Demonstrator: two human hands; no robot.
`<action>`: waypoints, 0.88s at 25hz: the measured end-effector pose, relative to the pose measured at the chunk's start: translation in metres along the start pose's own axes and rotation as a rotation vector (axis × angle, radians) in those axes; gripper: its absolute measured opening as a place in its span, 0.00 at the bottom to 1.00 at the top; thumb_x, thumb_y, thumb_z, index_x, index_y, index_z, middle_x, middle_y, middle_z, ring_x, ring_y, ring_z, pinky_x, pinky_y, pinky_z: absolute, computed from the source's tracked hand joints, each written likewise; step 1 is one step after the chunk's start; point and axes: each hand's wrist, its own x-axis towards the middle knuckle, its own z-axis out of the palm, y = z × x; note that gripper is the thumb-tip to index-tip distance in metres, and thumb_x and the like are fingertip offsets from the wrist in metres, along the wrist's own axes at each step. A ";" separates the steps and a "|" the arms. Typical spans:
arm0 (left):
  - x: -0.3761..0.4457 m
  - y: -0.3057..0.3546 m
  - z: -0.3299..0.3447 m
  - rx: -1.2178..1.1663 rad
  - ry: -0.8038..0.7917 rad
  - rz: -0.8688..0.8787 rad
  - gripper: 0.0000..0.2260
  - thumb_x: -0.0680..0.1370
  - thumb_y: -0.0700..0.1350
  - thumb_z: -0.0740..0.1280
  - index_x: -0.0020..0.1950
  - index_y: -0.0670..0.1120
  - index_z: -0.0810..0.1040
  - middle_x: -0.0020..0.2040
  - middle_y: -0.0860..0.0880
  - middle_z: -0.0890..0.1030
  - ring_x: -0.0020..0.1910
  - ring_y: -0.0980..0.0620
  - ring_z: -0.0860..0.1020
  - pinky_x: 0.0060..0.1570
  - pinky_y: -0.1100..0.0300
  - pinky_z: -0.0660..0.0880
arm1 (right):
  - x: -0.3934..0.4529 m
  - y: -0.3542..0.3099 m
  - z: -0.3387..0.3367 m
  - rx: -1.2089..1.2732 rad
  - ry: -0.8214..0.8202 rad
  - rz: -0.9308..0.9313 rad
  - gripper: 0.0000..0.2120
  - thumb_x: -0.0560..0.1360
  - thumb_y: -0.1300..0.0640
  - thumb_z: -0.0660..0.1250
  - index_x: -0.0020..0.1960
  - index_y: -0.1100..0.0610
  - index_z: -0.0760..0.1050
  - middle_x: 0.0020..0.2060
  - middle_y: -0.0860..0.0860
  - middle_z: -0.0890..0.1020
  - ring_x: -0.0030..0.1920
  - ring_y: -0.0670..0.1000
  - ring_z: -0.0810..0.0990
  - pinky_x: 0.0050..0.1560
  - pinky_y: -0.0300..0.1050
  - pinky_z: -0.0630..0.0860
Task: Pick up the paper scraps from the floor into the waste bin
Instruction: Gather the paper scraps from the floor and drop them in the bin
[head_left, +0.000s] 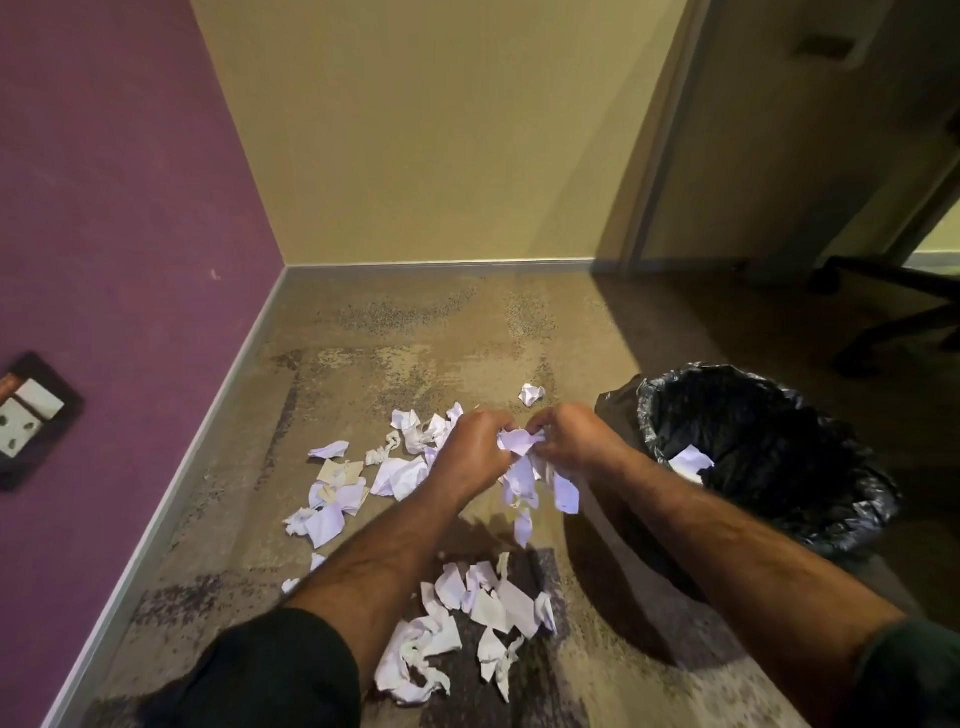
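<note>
Both hands are meeting above the mottled brown carpet floor (395, 332): the left hand (470, 457) and right hand (574, 441) are each pinching a bunch of crumpled white paper scraps (519, 467) between them. More loose white scraps (337, 493) are lying scattered below. The round waste bin with a black plastic liner (779, 467) is standing just right of the hands, holding one scrap.

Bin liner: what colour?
Black, glossy and crinkled; the bin liner shows best in the head view, one white paper scrap inside.
</note>
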 end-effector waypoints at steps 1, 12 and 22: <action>0.004 0.008 -0.007 -0.001 0.009 0.009 0.09 0.73 0.40 0.75 0.52 0.44 0.84 0.48 0.46 0.82 0.45 0.48 0.79 0.36 0.62 0.67 | -0.001 -0.003 -0.012 0.008 0.008 0.001 0.10 0.75 0.59 0.72 0.56 0.55 0.82 0.47 0.52 0.85 0.41 0.50 0.83 0.40 0.42 0.77; 0.050 0.124 -0.029 -0.055 -0.009 0.145 0.04 0.72 0.40 0.75 0.46 0.44 0.83 0.41 0.45 0.84 0.41 0.45 0.81 0.37 0.53 0.76 | -0.026 0.014 -0.138 -0.104 0.127 0.031 0.08 0.73 0.56 0.75 0.52 0.54 0.84 0.43 0.50 0.84 0.41 0.51 0.80 0.40 0.39 0.70; 0.059 0.196 0.059 -0.092 -0.102 0.126 0.03 0.76 0.45 0.72 0.48 0.48 0.82 0.45 0.48 0.83 0.46 0.44 0.82 0.44 0.51 0.79 | -0.066 0.100 -0.174 -0.225 0.127 0.193 0.04 0.72 0.55 0.74 0.46 0.48 0.83 0.45 0.49 0.84 0.43 0.48 0.80 0.40 0.40 0.73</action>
